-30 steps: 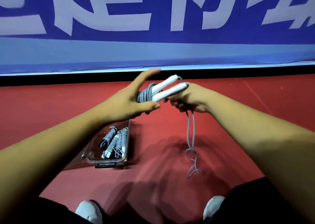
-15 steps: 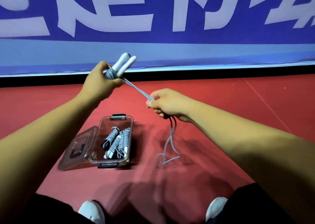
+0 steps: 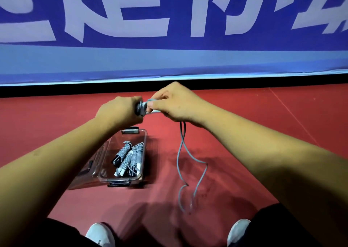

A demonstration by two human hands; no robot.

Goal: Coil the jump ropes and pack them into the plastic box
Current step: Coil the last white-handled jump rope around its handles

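Two hands, one half-wound jump rope (image 3: pixel 140 108)

Most of it was hidden: the left hand (image 3: pixel 118 111) clenched the wound bundle, the right hand (image 3: pixel 175 103) pinched a strand beside it, handles (image 3: pixel 155 111) barely showing. Its loose tail (image 3: pixel 181 152) hung below the right hand onto the red floor (image 3: pixel 244 124). Coiled ropes (image 3: pixel 130 158) lay in the plastic box (image 3: pixel 145 152), its lid (image 3: pixel 94 164) partly behind the left forearm (image 3: pixel 56 162). White banner characters (image 3: pixel 116 11) were cropped, unreadable.

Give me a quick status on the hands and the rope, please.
Left hand grips the coil. Right hand pinches the rope, rest trailing on floor. Box open, nothing blocking.
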